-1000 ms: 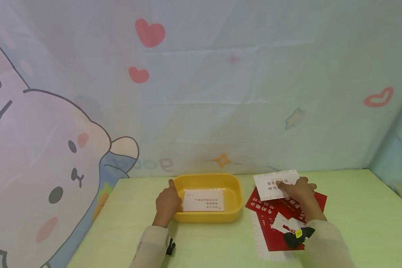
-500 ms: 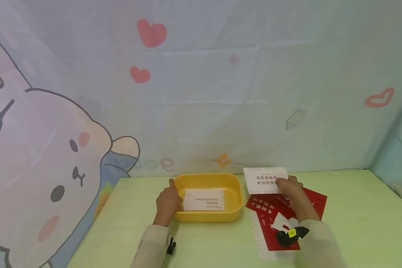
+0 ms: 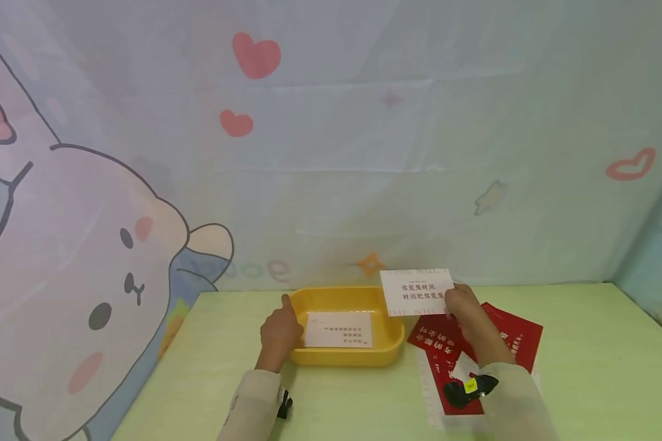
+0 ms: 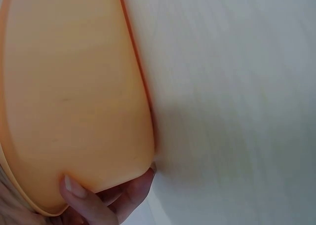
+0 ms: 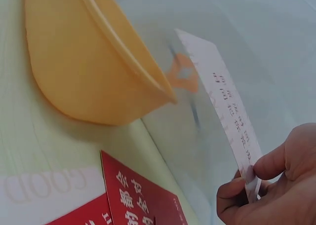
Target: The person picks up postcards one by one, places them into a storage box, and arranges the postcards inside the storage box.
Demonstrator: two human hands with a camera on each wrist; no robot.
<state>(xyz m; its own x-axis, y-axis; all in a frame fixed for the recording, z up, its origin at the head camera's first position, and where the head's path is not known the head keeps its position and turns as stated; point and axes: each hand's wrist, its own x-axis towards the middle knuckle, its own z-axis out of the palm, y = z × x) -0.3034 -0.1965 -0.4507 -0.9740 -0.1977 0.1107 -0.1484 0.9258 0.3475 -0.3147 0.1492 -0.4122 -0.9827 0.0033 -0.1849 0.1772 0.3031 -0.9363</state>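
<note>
1. White card [image 3: 417,292], printed with dark characters, is held in the air above the right rim of the yellow tray [image 3: 388,349], clear of the table [image 3: 585,343]. It appears thin, light and somewhat flexible; likely to bend or slip if gripped loosely. An edge pinch, as now applied at its right end, looks the sound hold.
2. Right hand [image 3: 463,306]: thumb and fingers [image 5: 237,190] are pressed together on the card's edge, per the right wrist view.
3. Left hand [image 3: 278,334] grips the tray's left end; fingers [image 4: 79,198] are curled under the wall, thumb on the rim.
4. Inside the tray lies a second white card [image 3: 339,329], flat on the floor of it.
5. Red cards [image 3: 507,343] with white lettering lie overlapped on the table, just right of the tray, beneath the right forearm.
6. A cartoon-printed cloth backdrop [image 3: 116,245] stands behind the table.
</note>
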